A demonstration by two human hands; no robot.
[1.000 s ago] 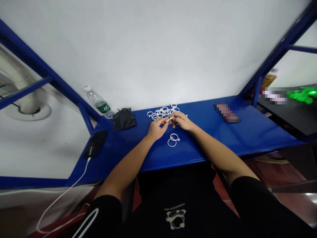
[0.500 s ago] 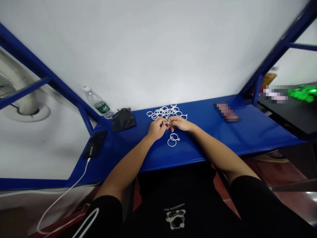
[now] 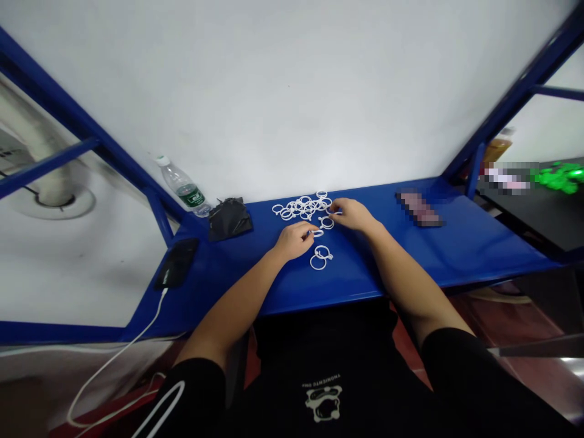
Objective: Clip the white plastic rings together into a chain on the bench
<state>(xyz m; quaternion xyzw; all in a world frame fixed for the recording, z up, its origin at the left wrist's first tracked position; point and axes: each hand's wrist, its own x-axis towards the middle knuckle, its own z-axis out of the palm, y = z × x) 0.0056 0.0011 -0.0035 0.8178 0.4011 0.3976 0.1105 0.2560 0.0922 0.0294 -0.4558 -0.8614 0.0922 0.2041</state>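
Observation:
A heap of several white plastic rings lies at the back of the blue table. My left hand is closed, pinching a white ring just above the table. My right hand reaches to the right edge of the heap, its fingertips pinched on another ring there. One ring lies between my hands. Two linked rings lie nearer me, just below my left hand.
A plastic water bottle stands at the back left beside a crumpled black bag. A black phone with a white cable lies at the left edge. A blurred object rests at the right. Blue frame posts rise on both sides.
My hands were together on one ring. Now they have parted: the right hand has moved back and right to the heap, and the left hand keeps a ring, slightly lower.

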